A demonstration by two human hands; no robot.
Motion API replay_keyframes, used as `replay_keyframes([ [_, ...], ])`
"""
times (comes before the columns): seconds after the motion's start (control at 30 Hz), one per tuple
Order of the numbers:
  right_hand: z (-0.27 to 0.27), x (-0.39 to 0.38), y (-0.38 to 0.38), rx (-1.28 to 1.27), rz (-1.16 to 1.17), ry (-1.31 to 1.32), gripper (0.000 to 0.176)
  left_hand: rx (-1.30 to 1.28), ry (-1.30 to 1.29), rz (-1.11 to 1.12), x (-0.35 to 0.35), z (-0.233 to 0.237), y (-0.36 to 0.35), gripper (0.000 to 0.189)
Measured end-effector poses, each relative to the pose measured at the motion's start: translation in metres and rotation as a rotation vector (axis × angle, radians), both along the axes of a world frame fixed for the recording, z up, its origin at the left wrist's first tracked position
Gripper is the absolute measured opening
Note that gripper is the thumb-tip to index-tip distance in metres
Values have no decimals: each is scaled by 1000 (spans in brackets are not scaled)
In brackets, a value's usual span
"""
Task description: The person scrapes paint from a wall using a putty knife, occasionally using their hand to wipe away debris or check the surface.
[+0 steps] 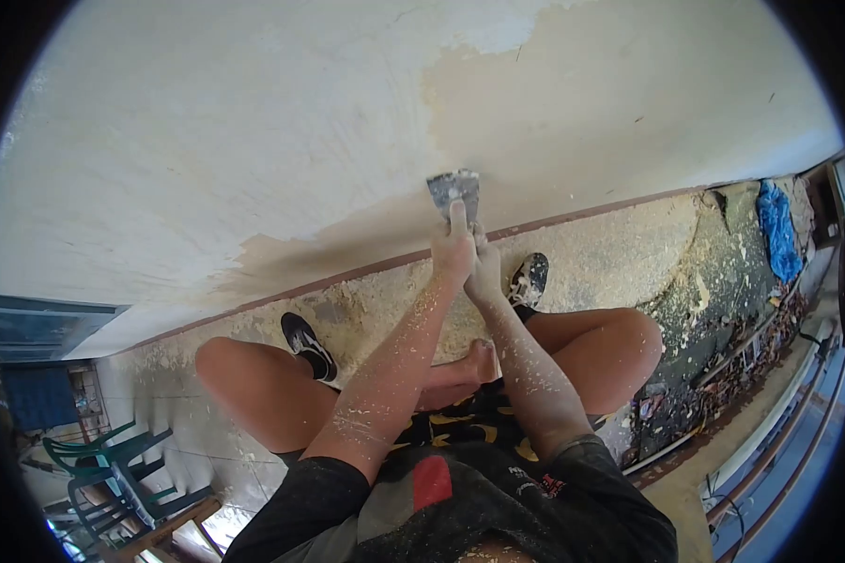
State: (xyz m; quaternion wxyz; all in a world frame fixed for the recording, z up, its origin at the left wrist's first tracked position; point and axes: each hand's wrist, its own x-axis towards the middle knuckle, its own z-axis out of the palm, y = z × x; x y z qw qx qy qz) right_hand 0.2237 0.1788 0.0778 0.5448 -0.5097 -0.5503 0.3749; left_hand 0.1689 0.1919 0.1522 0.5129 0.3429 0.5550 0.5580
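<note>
Both hands are closing around a scraper, pressed together at its handle. The left hand (453, 251) is gripping it, one finger lying straight along the blade; the right hand (483, 272) is wrapping in just beside it. The handle is mostly hiding behind the fingers. The scraper (453, 190) is pointing up and away from the body, its blade carrying whitish residue and sitting at the lower part of the wall (207, 141); I'm not able to tell whether its edge is touching. The wall is showing a whitish coat on the left and a beige patch on the right, and the blade is sitting near where they are meeting. Pale flakes are covering both forearms and littering the floor (620, 246). The person is sitting or squatting low, knees spreading wide, dark shoes (306, 342) resting on the floor. Blue sheeting (779, 230) is lying at far right; a green chair (113, 464) is showing at lower left.
</note>
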Motion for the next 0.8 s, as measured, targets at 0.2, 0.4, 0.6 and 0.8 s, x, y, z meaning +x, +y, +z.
replay_keyframes([
  [0.2, 129, 23, 25, -84, 87, -65, 39, 76, -119, -18, 11, 107, 24, 45],
  [0.4, 15, -1, 0, 29, 20, 3, 37, -17, -55, 21, 3, 13, -1, 44],
  [0.6, 121, 17, 21, -78, 127, 29, 36, 94, -90, 45, 11, 74, 26, 46],
  [0.8, 47, 15, 14, -47, 65, -33, 41, 52, -77, -23, 6, 25, 14, 49],
])
